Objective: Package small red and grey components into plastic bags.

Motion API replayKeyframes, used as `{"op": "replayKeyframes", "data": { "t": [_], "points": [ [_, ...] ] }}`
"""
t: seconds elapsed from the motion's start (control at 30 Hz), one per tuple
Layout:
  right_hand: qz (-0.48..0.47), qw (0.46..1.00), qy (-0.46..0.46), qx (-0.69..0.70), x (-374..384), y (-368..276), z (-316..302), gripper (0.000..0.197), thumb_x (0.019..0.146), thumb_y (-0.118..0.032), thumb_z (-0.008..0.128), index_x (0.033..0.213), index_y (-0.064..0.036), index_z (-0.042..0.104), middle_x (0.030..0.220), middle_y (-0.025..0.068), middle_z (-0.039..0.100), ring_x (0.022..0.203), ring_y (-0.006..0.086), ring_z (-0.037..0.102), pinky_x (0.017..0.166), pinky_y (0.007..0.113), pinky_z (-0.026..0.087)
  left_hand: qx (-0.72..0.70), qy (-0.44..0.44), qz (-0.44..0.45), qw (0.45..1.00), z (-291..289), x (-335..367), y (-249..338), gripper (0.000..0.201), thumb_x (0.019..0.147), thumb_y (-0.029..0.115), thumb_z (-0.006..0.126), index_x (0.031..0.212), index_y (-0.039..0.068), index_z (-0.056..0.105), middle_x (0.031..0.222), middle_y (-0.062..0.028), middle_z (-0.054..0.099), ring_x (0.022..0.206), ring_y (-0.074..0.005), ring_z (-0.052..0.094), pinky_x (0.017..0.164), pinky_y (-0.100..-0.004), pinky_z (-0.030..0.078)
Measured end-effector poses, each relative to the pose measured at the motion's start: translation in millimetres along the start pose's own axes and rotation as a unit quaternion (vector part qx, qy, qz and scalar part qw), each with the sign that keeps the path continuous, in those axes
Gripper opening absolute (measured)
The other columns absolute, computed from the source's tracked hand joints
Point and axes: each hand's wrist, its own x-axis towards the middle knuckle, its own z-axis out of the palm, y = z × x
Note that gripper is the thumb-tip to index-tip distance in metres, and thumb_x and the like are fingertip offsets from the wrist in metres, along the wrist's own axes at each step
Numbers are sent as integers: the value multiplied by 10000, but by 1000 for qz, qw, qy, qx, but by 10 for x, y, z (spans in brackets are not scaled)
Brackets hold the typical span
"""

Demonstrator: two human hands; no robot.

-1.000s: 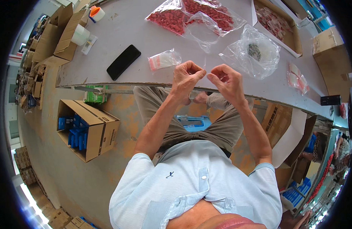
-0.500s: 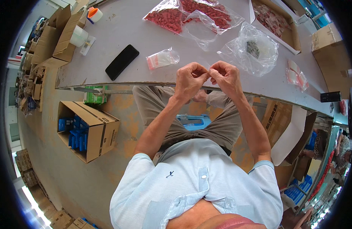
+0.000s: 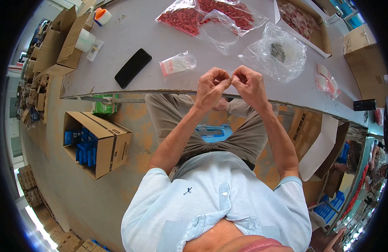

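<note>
Since a second ago, the right hand (image 3: 249, 86) has moved in to meet the left hand (image 3: 211, 87), closing the gap I had between them. On my feed, both work over the near edge of the grey table (image 3: 93, 80), tip to tip, each with thumb and forefinger drawn together in a pinch; what lies between those tips is too small and hidden for me to tell. Just beyond the left hand, and apart from it, lies a flat packet (image 3: 178, 63) of thin clear film with red stripes, its surface creased and shiny. Beyond the right hand, near but untouched, sits a clear plastic bag (image 3: 292, 63), crumpled and rounded, with a cluster of small dark grey pieces (image 3: 278, 52) inside. Farther back I see a large transparent sack (image 3: 219, 35), its slack film wrinkled toward the hands, full of small, chunky red pieces (image 3: 180, 21). To its right, an open shallow carton (image 3: 326, 51) with pale walls holds a heap of red-and-clear packets (image 3: 297, 21). More striped packets (image 3: 327, 82) lie loose near the table's right end. Off to the left are a smooth black phone (image 3: 133, 68), a white roll (image 3: 85, 40) and an orange-and-white roll (image 3: 102, 16), beside an open brown box (image 3: 70, 46). Below, on the floor, a cardboard carton (image 3: 112, 149) lies on its side, mouth facing left, with blue packs (image 3: 87, 153) jumbled inside.
</note>
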Motion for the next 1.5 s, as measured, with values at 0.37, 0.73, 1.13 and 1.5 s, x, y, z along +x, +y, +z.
{"op": "replayKeyframes", "data": {
  "t": [0.37, 0.73, 1.13, 1.5],
  "points": [
    [27, 990, 63, 124, 5, -76, 119, 132, 957, -107, 686, 965, 15, 735, 780, 88, 733, 702, 115, 713, 615, 279, 594, -10, 134, 56, 989, 218, -1, -53, 38, 960, 10, 697, 987, -5, 677, 867, -32, 671, 729, -77, 610, 638, -239, 510],
    [86, 975, 12, 207, 48, 47, 36, 169, 993, -123, 661, 985, 33, 727, 822, 85, 739, 724, 114, 715, 646, 270, 627, 64, 70, 76, 993, 195, 19, -170, 41, 990, 36, 679, 1017, 6, 674, 887, -24, 675, 777, -74, 617, 691, -238, 527],
    [-103, 973, 99, -182, -26, 7, 123, 97, 901, -83, 671, 919, 12, 665, 799, 176, 701, 664, 286, 699, 628, 403, 542, 130, 193, 218, 948, 345, -5, -162, 65, 952, -39, 636, 989, -8, 592, 912, -125, 565, 788, -263, 575, 708, -364, 492],
    [-29, 987, 113, -108, -31, -83, 110, 119, 917, -112, 666, 889, 4, 677, 729, 162, 699, 641, 298, 703, 620, 402, 548, 149, 140, 126, 971, 333, -30, -66, 116, 975, 57, 667, 1055, -10, 618, 799, -77, 669, 623, -133, 603, 594, -300, 505]
  ]
}}
